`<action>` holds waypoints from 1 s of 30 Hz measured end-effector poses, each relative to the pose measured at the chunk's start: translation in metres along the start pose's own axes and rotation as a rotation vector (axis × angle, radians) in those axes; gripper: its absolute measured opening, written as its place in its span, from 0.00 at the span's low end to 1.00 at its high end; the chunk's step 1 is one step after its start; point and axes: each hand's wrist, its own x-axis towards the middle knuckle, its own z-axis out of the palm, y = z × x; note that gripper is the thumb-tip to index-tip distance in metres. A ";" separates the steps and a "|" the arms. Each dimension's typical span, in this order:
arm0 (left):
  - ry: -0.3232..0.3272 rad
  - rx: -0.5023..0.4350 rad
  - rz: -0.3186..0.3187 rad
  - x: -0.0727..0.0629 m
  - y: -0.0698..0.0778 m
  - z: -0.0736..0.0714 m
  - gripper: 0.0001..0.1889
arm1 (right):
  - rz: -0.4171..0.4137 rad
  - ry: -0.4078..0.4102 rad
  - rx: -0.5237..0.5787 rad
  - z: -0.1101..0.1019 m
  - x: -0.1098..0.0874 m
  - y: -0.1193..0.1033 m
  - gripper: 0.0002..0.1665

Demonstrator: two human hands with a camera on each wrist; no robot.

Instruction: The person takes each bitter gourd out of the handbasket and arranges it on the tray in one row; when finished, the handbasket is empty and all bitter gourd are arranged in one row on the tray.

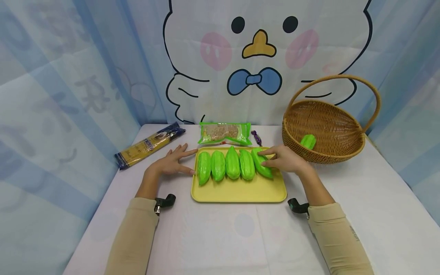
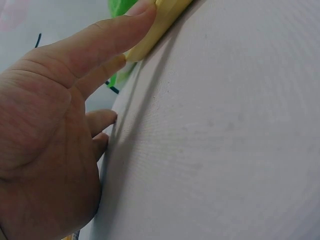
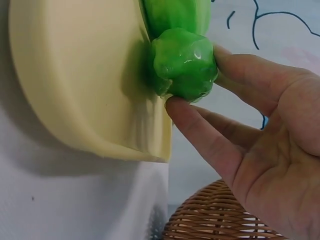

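Note:
On a yellow tray (image 1: 237,193), several green ridged gourds, smooth and glossy, lie side by side. My right hand (image 1: 287,158) has its fingers and thumb on either side of the rightmost gourd (image 1: 261,162), which lies tilted near the tray's right edge. In the right wrist view that gourd (image 3: 185,65) appears end-on between the fingertips (image 3: 182,112). My left hand (image 1: 172,160) is spread at the tray's left edge, its fingers fairly straight. The left wrist view shows the thumb (image 2: 115,37) against the tray's rim (image 2: 160,30).
A wicker basket (image 1: 323,126) with a tall handle stands at the back right, holding one green gourd (image 1: 308,141). Behind the tray lie a green-edged food packet (image 1: 225,133) and a purple wrapped candy (image 1: 256,138). A long yellow-and-blue packet (image 1: 149,147) lies at the back left.

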 end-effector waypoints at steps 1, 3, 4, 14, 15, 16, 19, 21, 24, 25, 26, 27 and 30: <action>0.002 -0.002 0.002 0.000 0.000 0.000 0.52 | 0.000 0.002 0.001 0.001 0.000 0.000 0.27; 0.004 -0.003 0.000 0.000 0.000 0.000 0.52 | 0.002 0.005 0.002 0.001 0.001 0.000 0.29; 0.005 -0.002 0.001 -0.001 -0.001 0.000 0.52 | 0.004 0.007 0.003 0.002 0.000 -0.001 0.30; 0.007 -0.005 0.008 -0.001 0.000 0.001 0.52 | 0.035 0.025 -0.026 0.002 0.000 -0.004 0.33; 0.007 -0.005 0.008 -0.001 0.000 0.001 0.52 | 0.034 0.026 -0.026 0.002 0.000 -0.004 0.33; 0.007 -0.005 0.008 -0.001 0.000 0.001 0.52 | 0.031 0.027 -0.029 0.002 0.000 -0.005 0.33; 0.009 -0.008 0.012 -0.002 0.000 0.001 0.51 | 0.031 0.030 -0.040 0.002 0.000 -0.005 0.33; 0.009 -0.008 0.013 -0.002 0.000 0.001 0.51 | 0.029 0.030 -0.046 0.002 0.000 -0.005 0.33; 0.007 -0.007 0.009 -0.001 -0.001 0.001 0.52 | 0.038 0.026 -0.039 0.002 0.000 -0.006 0.32; 0.007 -0.005 0.010 0.000 -0.001 0.001 0.52 | 0.044 0.022 -0.031 0.001 0.000 -0.006 0.32; 0.006 -0.004 0.007 0.000 -0.001 0.001 0.52 | 0.049 0.017 -0.024 0.001 0.000 -0.006 0.33; 0.005 -0.005 0.005 0.000 -0.001 0.001 0.52 | 0.057 0.011 -0.015 0.001 0.000 -0.006 0.33; 0.002 -0.008 0.000 0.000 0.000 0.001 0.52 | 0.082 -0.005 0.012 0.001 -0.001 -0.006 0.34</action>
